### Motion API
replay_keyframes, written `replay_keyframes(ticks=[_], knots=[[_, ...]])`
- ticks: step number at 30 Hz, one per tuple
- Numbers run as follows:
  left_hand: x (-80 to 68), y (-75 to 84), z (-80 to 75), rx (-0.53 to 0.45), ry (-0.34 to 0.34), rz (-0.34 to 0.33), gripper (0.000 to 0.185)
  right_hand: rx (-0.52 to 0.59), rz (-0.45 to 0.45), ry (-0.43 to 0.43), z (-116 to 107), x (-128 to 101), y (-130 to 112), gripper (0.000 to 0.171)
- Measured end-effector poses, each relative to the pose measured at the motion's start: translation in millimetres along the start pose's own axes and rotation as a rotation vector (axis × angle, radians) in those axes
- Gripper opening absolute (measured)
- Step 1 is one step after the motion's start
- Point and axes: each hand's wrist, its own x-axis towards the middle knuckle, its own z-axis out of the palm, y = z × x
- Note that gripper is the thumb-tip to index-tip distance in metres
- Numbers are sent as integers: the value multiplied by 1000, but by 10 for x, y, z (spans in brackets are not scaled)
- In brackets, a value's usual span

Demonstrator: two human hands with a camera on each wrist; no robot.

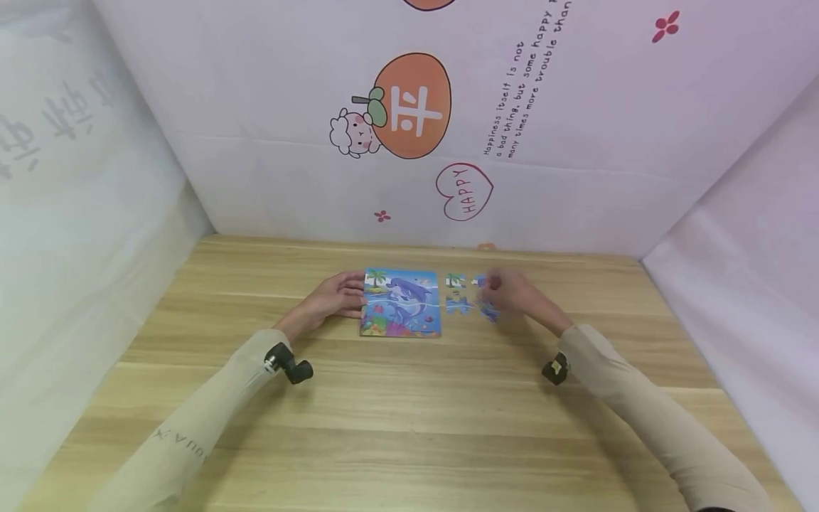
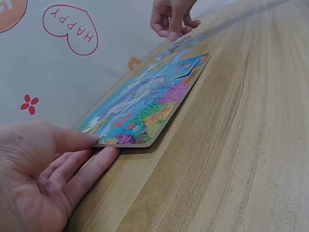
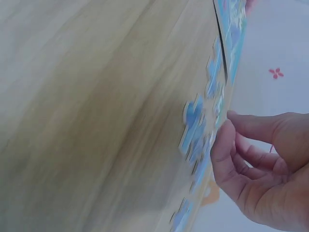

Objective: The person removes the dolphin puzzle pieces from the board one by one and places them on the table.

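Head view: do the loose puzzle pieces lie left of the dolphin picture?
No, the pieces lie to the right of the dolphin picture.

puzzle board (image 2: 145, 104): glossy card | tabletop (image 2: 227, 145): smooth wood-grain | sleeves (image 1: 217, 400): matt cloth

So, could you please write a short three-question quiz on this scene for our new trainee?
1. Multiple choice: which word is written inside the heart?
a) LUCKY
b) HAPPY
c) SUNNY

2. True or false: in the head view, the loose puzzle pieces lie to the right of the picture board.

3. Fill in the blank: the edge of the picture board is gripped by the person's ____.

Key: 1. b; 2. true; 3. left hand.
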Motion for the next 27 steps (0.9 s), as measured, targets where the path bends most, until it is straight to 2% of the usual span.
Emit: replay_keyframes(ticks=[6, 9, 14, 17, 22, 27], knots=[[11, -3, -1, -24, -10, 8, 73, -64, -137, 22, 160, 116, -192, 8], [-5, 13, -8, -31, -17, 8, 73, -51, -178, 5, 255, 176, -287, 8], [-32, 73, -8, -45, -3, -17, 72, 14, -188, -35, 395, 237, -466, 9], [-37, 107, 6, -67, -3, -54, 71, 44, -163, -61, 481, 243, -547, 19], [-67, 147, 20, -103, -56, -92, 70, -35, -156, -94, 582, 219, -628, 42], [-149, 175, -21, -148, -136, -96, 70, -95, -165, -108, 615, 234, -703, 48]])
